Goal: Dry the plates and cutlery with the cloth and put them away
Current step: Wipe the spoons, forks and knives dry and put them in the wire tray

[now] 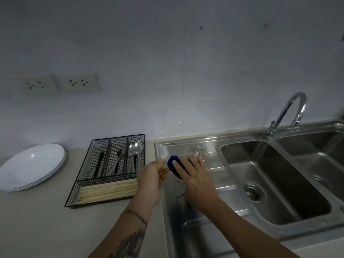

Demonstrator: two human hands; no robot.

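My left hand [150, 175] grips the handle of a silver spoon [163, 152], which is blurred and points up and away over the drainboard's left edge. My right hand [193, 181] holds a dark blue cloth [175, 164] wrapped round the spoon's shaft, just right of my left hand. More cutlery [199, 149] lies on the drainboard beyond my fingers. A stack of white plates [31, 166] sits on the counter at far left. A black wire cutlery tray [79, 171] between plates and sink holds knives, forks, spoons [135, 148] and wooden chopsticks [108, 190].
The steel sink has a ribbed drainboard [204, 229] under my hands, then two basins [270, 183] to the right with a curved tap [290, 112] behind them. Two wall sockets [61, 84] sit above the counter at the left.
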